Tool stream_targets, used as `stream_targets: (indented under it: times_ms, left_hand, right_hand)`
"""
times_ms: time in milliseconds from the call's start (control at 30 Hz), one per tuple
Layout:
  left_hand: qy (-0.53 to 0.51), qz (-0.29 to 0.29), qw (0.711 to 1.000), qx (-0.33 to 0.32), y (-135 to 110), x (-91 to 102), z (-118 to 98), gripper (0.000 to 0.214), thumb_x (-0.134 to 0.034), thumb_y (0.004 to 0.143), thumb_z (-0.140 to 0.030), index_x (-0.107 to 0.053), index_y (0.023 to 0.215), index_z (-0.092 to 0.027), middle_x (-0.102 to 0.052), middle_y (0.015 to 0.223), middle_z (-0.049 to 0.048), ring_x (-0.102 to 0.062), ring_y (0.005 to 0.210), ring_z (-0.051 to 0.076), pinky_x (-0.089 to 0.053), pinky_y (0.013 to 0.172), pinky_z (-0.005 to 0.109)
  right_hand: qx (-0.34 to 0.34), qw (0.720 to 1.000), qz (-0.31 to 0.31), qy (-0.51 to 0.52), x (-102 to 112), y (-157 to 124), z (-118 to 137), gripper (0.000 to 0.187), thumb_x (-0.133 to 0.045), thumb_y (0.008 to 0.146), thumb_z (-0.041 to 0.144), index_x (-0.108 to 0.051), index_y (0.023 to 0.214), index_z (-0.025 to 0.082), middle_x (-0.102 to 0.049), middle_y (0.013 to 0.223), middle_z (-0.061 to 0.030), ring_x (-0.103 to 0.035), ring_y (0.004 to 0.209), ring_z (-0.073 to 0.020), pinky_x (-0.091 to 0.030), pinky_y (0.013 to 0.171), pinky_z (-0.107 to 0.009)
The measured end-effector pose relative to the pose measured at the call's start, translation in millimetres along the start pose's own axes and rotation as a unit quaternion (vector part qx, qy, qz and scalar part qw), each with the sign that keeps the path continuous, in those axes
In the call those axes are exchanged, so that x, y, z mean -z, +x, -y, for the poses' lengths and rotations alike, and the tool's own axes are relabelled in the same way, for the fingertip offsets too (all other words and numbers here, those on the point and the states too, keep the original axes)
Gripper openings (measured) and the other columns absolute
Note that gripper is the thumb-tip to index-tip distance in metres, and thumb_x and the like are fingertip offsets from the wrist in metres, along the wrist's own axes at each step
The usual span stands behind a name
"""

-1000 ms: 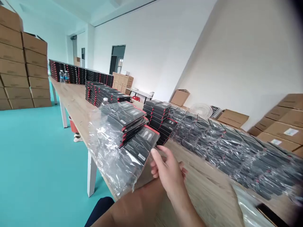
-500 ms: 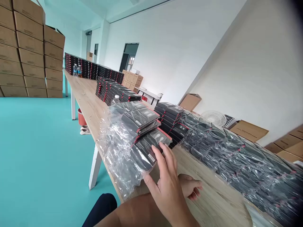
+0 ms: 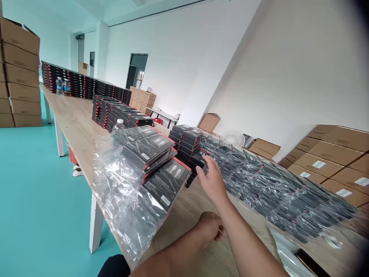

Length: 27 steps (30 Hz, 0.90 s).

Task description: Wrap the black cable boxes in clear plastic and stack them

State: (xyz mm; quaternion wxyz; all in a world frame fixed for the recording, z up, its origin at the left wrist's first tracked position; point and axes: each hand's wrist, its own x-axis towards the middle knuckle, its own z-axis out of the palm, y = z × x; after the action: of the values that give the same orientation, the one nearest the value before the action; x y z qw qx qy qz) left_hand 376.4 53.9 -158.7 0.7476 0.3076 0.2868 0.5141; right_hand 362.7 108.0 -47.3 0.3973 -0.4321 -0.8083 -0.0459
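Note:
My right hand (image 3: 212,180) reaches over the table to a stack of black boxes (image 3: 186,142). Its thumb and fingers are apart beside a lower box (image 3: 198,157) at the stack's near side; whether they touch it I cannot tell. Low over the bare tabletop, under the right forearm, my left hand (image 3: 211,226) has curled fingers, and what is inside them, if anything, is hidden. To the left lie black boxes in clear plastic film (image 3: 167,179), piled in steps, with loose film (image 3: 123,207) spread to the table edge.
A long row of film-wrapped boxes (image 3: 268,184) runs along the right side. Further down the wooden table (image 3: 72,115) stand more black boxes (image 3: 121,113) and a clear bottle (image 3: 118,125). Cartons (image 3: 331,157) are stacked at right. A dark flat object (image 3: 311,262) lies at lower right.
My right hand has left the wrapped box and moved to the unwrapped stack. My left hand stays low over the table with its fingers more curled. The view has turned right.

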Motion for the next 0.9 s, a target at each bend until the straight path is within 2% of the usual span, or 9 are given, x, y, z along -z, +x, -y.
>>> stream_targets:
  times_ms: [133, 267, 400, 500, 567, 633, 700, 800, 900]
  left_hand:
    - [-0.016, -0.051, 0.997, 0.057, 15.9, 4.3, 16.1, 0.029, -0.065, 0.076, -0.026, -0.054, 0.049, -0.022, -0.049, 0.051, 0.0018, -0.04, 0.037, 0.008, -0.029, 0.043, 0.029]
    - [-0.071, -0.037, 0.993, 0.086, 18.3, 10.9, 13.9, 0.028, -0.06, 0.079, -0.024, -0.056, 0.052, -0.019, -0.048, 0.052, 0.0012, -0.041, 0.037, 0.007, -0.03, 0.04, 0.025]
    - [-0.131, -0.022, 0.982, 0.135, 17.1, 13.5, 6.3, 0.031, -0.051, 0.084, -0.032, -0.059, 0.061, -0.014, -0.053, 0.056, 0.0035, -0.048, 0.042, 0.008, -0.038, 0.042, 0.021]
    - [-0.181, -0.01, 0.973, 0.143, 14.9, 13.4, 3.4, 0.041, -0.047, 0.085, -0.048, -0.062, 0.075, -0.012, -0.061, 0.07, 0.0084, -0.059, 0.056, 0.013, -0.047, 0.052, 0.024]
    - [-0.227, 0.017, 0.966, 0.126, 11.6, 12.1, 1.9, 0.053, -0.044, 0.082, -0.06, -0.062, 0.092, -0.011, -0.065, 0.091, 0.0145, -0.064, 0.076, 0.019, -0.052, 0.067, 0.029]
    - [-0.268, 0.038, 0.957, 0.103, 7.5, 9.7, -0.2, 0.064, -0.041, 0.079, -0.068, -0.057, 0.11, -0.014, -0.06, 0.114, 0.0179, -0.061, 0.1, 0.024, -0.05, 0.081, 0.034]
    - [-0.282, 0.046, 0.955, 0.079, 3.1, 6.5, -2.6, 0.068, -0.039, 0.078, -0.071, -0.053, 0.118, -0.018, -0.054, 0.124, 0.0164, -0.055, 0.112, 0.024, -0.047, 0.089, 0.035]
    - [-0.269, 0.063, 0.96, 0.052, -2.4, 3.3, -4.6, 0.059, -0.045, 0.078, -0.068, -0.056, 0.11, -0.02, -0.061, 0.11, 0.0114, -0.06, 0.1, 0.022, -0.049, 0.086, 0.033]
    - [-0.216, 0.071, 0.969, 0.099, -5.2, 6.9, -3.6, 0.041, -0.054, 0.08, -0.051, -0.061, 0.095, -0.014, -0.066, 0.083, 0.0084, -0.064, 0.071, 0.018, -0.052, 0.073, 0.03]
  right_hand:
    - [-0.011, 0.985, 0.111, -0.129, -26.1, 38.9, -43.4, 0.063, -0.051, 0.083, 0.027, -0.032, 0.14, 0.011, -0.035, 0.145, -0.0178, -0.03, 0.134, -0.0297, -0.03, 0.107, -0.047]
    - [-0.001, 0.965, 0.155, -0.211, -31.9, 36.2, -58.5, 0.063, -0.056, 0.077, 0.018, -0.039, 0.137, 0.012, -0.046, 0.136, -0.0188, -0.04, 0.124, -0.0331, -0.037, 0.097, -0.047]
    - [0.014, 0.984, 0.058, -0.171, -5.6, -1.5, -68.4, 0.047, -0.051, 0.075, 0.012, -0.057, 0.121, 0.018, -0.059, 0.119, -0.0147, -0.048, 0.114, -0.0305, -0.038, 0.095, -0.045]
    - [-0.105, 0.987, -0.118, 0.012, 27.5, -50.2, -78.4, 0.037, -0.053, 0.079, 0.025, -0.061, 0.114, 0.021, -0.062, 0.113, -0.01, -0.053, 0.108, -0.028, -0.042, 0.093, -0.043]
    - [-0.228, 0.933, -0.205, 0.186, 48.9, -88.7, -83.9, 0.031, -0.056, 0.079, 0.034, -0.063, 0.107, 0.024, -0.065, 0.105, -0.0057, -0.059, 0.098, -0.025, -0.048, 0.085, -0.041]
    - [-0.316, 0.862, -0.229, 0.323, 65.6, -127.0, -86.1, 0.025, -0.061, 0.076, 0.037, -0.064, 0.099, 0.026, -0.068, 0.097, -0.0023, -0.062, 0.088, -0.0217, -0.052, 0.078, -0.038]
    - [-0.345, 0.837, -0.225, 0.36, 75.9, -161.2, -83.1, 0.024, -0.063, 0.076, 0.036, -0.064, 0.099, 0.027, -0.068, 0.099, -0.0023, -0.064, 0.088, -0.0211, -0.053, 0.078, -0.037]
    - [-0.269, 0.916, -0.168, 0.244, 80.7, -200.1, -66.2, 0.032, -0.06, 0.079, 0.03, -0.064, 0.11, 0.026, -0.066, 0.11, -0.0063, -0.061, 0.101, -0.0249, -0.05, 0.087, -0.042]
    - [-0.099, 0.989, -0.005, 0.106, 80.6, -219.5, -40.6, 0.039, -0.058, 0.078, 0.018, -0.064, 0.116, 0.028, -0.063, 0.116, -0.0064, -0.055, 0.11, -0.026, -0.045, 0.096, -0.044]
